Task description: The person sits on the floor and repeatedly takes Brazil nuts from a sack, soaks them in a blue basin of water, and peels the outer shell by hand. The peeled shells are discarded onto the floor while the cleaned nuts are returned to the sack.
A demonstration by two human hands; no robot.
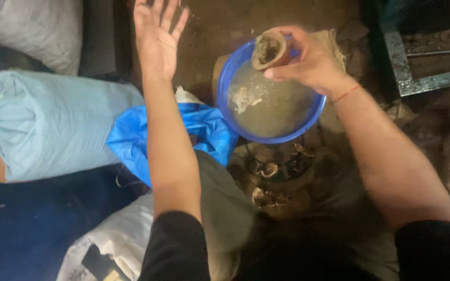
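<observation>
Right hand point(308, 60): fingers wrapped around a small brown cup-shaped shell point(269, 49), thumb on its lower edge. Shell is tilted, open mouth facing the camera, dark residue inside. It sits over the far rim of the blue basin point(225, 78), not touching the water as far as I can tell. Thin red thread point(346, 94) around that wrist.

Left hand point(157, 34): empty, palm open, fingers spread, raised up and away from the basin to its left. Touches nothing. Forearm runs straight down the frame into a black sleeve point(175, 247).

Basin: round, blue plastic, holds murky grey-brown water with a pale scrap point(241, 99) floating near the left side. Stands on dark dirt ground point(220, 26), partly on a piece of brown sacking point(334, 41).

Just below the basin: loose shell fragments point(269, 169) and debris on the ground, more bits point(266, 198) nearer the person.

Left of the basin, touching or nearly so: crumpled blue plastic bag point(131, 138), partly under the left forearm. Further left: large pale-blue stuffed sack point(42, 122) lying on its side. Grey-white sack point(32, 28) top left, another white sack point(115, 239) bottom left.

Top right: metal frame point(423, 80), angle-section, dusty. Detail too dim to resolve.
</observation>
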